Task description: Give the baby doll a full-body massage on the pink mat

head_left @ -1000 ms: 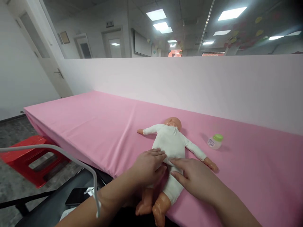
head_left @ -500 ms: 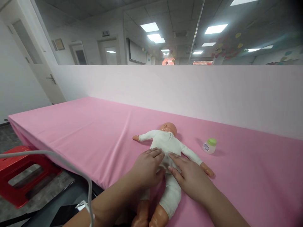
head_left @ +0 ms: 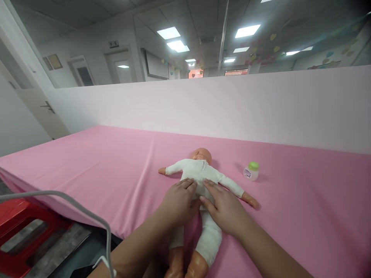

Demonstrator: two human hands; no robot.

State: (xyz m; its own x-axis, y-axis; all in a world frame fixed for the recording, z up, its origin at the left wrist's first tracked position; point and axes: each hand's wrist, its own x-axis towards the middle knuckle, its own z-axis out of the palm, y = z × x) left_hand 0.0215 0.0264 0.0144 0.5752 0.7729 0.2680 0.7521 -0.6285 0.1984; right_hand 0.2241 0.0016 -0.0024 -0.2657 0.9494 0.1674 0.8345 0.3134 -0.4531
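A baby doll (head_left: 199, 172) with a white cloth body and plastic head, hands and legs lies on its back on the pink sheet (head_left: 121, 170). Its arms are spread and its head points away from me. My left hand (head_left: 179, 200) rests flat on the left side of its belly, fingers stretched out. On the other side of the belly lies my right hand (head_left: 223, 204), fingers extended and thumb apart. Both hands cover the doll's hips and part of its trunk. To the right of the doll stands a small clear jar with a green lid (head_left: 251, 171).
A pale grey cable (head_left: 72, 200) crosses the lower left. A red plastic stool (head_left: 26, 231) stands on the floor beside the table. Behind the table runs a white wall (head_left: 203, 108) with a mirror-like glass panel (head_left: 95, 46) above; a door (head_left: 37, 104) is at far left.
The camera view has shifted and tilted slightly. Both hands stay on the doll's belly with almost the same pose; the jar has not moved on the sheet.
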